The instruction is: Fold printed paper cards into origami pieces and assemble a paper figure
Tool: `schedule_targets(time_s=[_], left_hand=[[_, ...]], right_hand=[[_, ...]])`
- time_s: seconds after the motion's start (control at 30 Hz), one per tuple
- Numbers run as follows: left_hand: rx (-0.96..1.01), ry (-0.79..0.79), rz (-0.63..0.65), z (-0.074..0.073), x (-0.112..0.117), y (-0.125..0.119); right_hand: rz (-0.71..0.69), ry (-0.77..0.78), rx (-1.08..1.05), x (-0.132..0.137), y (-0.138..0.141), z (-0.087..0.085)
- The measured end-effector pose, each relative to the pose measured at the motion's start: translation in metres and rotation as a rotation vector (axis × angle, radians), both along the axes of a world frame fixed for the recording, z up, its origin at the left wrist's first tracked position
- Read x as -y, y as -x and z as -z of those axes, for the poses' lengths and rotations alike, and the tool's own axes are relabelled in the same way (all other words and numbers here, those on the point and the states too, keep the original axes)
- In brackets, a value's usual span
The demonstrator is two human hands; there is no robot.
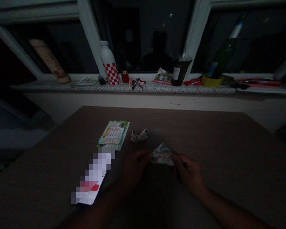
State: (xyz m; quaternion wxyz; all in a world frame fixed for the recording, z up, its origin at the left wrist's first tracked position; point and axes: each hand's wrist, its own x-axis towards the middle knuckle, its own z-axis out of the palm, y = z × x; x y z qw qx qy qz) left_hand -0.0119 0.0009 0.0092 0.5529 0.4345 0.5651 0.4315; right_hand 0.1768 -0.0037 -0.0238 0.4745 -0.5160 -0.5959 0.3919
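A printed paper sheet [162, 155], folded to a peak at its top, is held up between both hands just over the table. My left hand [136, 165] pinches its left edge between thumb and fingers. On the opposite edge, my right hand [188, 170] has the same kind of pinch. Beyond the sheet and a little left lies a small folded paper piece [139, 135] with two raised points. A stack of printed paper sheets [113, 133] rests further left. Nearer me, a lit phone [90, 194] lies by my left forearm, its screen partly blurred out.
The brown table [219, 140] reaches toward a speckled windowsill [157, 88]. On the sill stand a white bottle with red checks [109, 65], a dark cup [180, 73], a green bottle [222, 55] in a yellow holder [211, 81], and a tall tan cylinder [50, 62]. The room is dim.
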Motion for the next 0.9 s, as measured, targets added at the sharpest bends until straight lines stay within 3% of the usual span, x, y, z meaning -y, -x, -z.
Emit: schedule_targets(time_s=[0.6,0.9], left_hand=[[0.077,-0.01,0.046,0.0056,0.0025,-0.0032],[-0.021,-0.006,0.038,0.0048,0.0012,-0.0022]], right_hand=[[-0.028,0.014,-0.017,-0.0003,0.0001,0.0002],[-0.039,0.044,-0.029,-0.0001,-0.0008,0.0012]])
